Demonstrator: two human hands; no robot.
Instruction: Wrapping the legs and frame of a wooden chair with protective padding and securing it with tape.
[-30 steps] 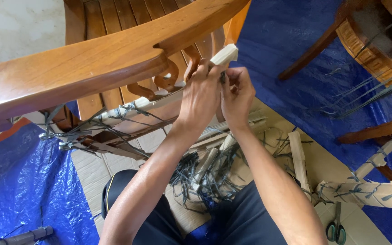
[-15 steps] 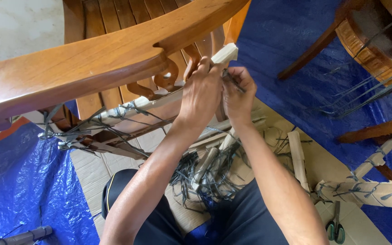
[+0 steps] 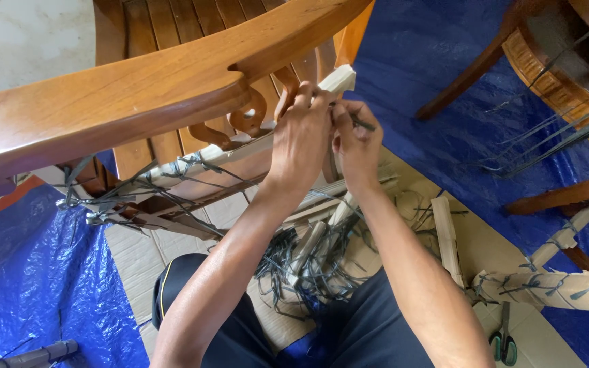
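Since a moment ago, both hands are barely shifting, staying at upper centre. I'm watching the wooden chair [image 3: 138,95] filling the upper left, its wrapped rail [image 3: 240,148] running beneath. Left hand [image 3: 301,140] is gripping that rail, fingers closed; right hand [image 3: 357,146] is pinching a dark strap [image 3: 363,123].

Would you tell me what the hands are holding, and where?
The right hand pinches a dark strap near its end; the left hand grips the wrapped chair rail near its end.
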